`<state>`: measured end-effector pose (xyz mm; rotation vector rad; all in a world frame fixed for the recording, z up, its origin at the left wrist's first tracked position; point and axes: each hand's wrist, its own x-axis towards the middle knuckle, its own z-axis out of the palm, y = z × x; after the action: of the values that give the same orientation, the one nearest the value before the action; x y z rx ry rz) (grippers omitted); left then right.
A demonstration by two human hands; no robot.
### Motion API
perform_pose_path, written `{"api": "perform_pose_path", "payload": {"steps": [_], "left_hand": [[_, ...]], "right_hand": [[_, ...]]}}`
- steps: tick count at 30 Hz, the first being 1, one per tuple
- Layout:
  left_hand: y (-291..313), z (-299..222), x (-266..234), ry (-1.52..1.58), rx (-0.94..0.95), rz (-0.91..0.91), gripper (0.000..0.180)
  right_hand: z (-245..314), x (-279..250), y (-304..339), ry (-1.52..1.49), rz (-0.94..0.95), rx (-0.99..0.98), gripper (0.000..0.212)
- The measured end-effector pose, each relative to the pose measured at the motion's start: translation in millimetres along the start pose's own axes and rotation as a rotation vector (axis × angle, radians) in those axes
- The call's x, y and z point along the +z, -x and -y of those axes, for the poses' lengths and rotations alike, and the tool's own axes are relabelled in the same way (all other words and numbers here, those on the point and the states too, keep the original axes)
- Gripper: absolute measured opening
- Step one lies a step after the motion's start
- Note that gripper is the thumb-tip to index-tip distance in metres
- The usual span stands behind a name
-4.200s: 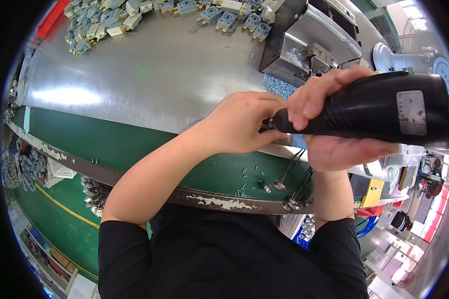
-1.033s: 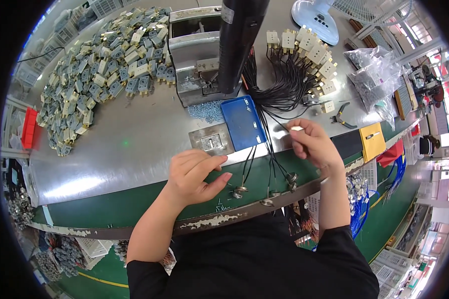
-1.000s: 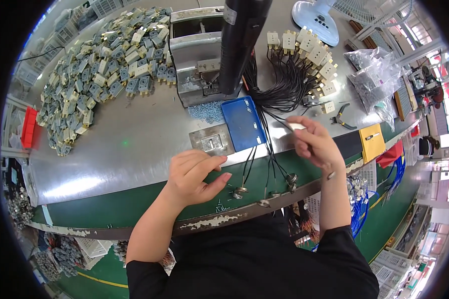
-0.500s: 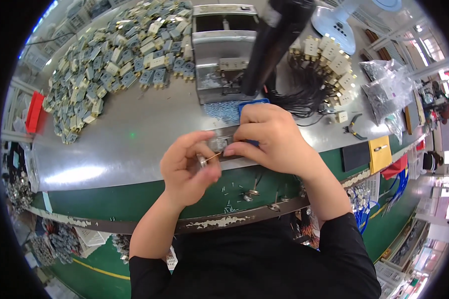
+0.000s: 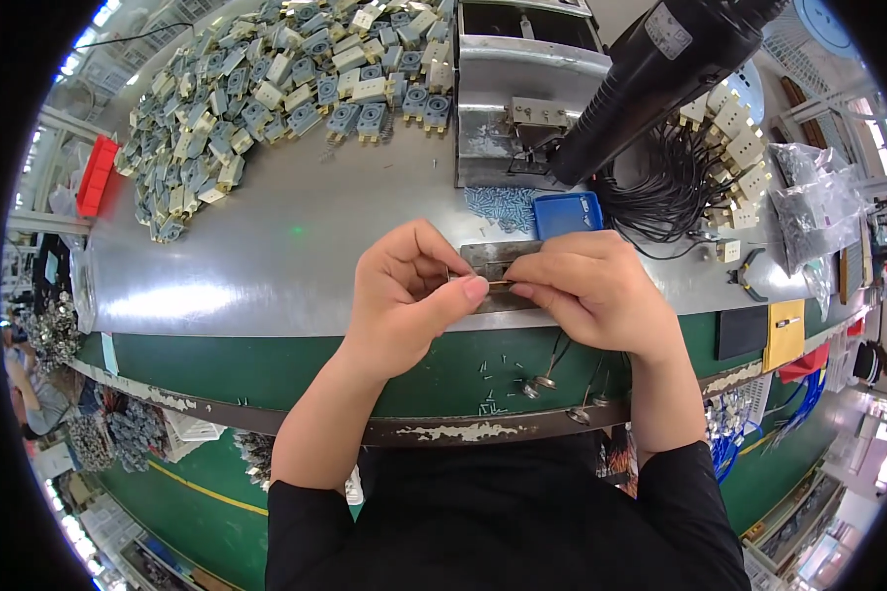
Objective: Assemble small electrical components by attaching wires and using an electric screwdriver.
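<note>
The left hand [image 5: 412,297] and right hand [image 5: 599,295] are pinching — fingers nearly closed, seemingly both on a thin copper-coloured piece [image 5: 499,284] over the metal plate [image 5: 474,253] — gripping apparently done, letting go not yet, while corded discs [image 5: 545,381] are lying nearby.

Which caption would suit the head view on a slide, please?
Left-hand grip and right-hand grip close together at a thin part, over a metal plate near a blue tray.

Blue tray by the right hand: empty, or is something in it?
Not empty: the blue tray shows small pale pieces inside; the right hand hides its near part.
</note>
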<state>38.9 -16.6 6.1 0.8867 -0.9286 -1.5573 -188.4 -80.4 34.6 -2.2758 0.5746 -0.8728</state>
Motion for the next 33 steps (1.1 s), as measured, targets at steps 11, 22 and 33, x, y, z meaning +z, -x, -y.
{"api": "perform_pose_path", "payload": {"steps": [11, 22, 33], "left_hand": [[-7, 5, -7, 0.021, 0.075, 0.147, 0.021], [-3, 14, 9, 0.066, -0.050, 0.294, 0.040], [3, 12, 13, -0.062, -0.011, 0.325, 0.040]], "right_hand": [[5, -7, 7, 0.069, -0.076, -0.025, 0.018], [5, -12, 13, -0.184, -0.158, 0.090, 0.010], [6, -10, 21, -0.224, -0.110, 0.125, 0.010]]}}
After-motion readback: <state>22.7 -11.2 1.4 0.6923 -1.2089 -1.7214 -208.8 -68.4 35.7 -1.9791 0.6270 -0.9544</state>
